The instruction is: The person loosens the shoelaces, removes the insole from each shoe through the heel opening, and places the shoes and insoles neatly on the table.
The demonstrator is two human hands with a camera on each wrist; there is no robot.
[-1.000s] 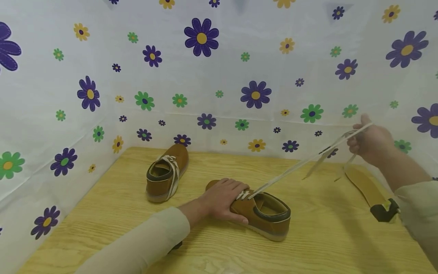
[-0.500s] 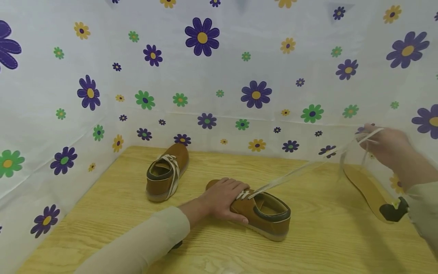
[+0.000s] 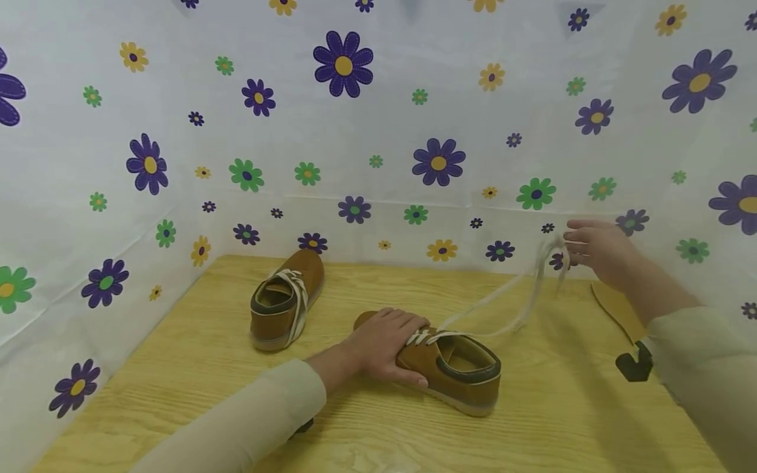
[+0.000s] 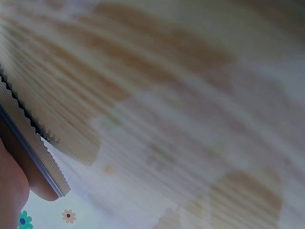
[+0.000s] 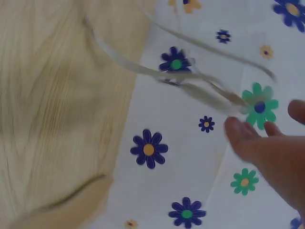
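A brown lace-up shoe (image 3: 473, 387) lies on the wooden table, its heel toward the lower right. My left hand (image 3: 387, 345) holds its front part, fingers over the top and thumb along the near side. In the left wrist view the sole edge (image 4: 35, 143) shows close by the hand. Pale shoelaces (image 3: 523, 315) run from the shoe's eyelets and hang slack in the air, blurred. Just beyond their loose ends is my right hand (image 3: 603, 253), fingers extended. The right wrist view shows the laces (image 5: 128, 64) floating apart from the fingertips, with nothing pinched.
A second brown shoe (image 3: 272, 328) with pale laces stands at the back left of the table (image 3: 207, 401). A tan insole (image 3: 615, 309) lies at the right, partly behind the right forearm. Flower-printed white sheeting (image 3: 384, 125) rises behind and at the left.
My right hand pulled the laces taut toward the right, then let go and moved left. The laces went from stretched to slack. My left hand stayed on the shoe.
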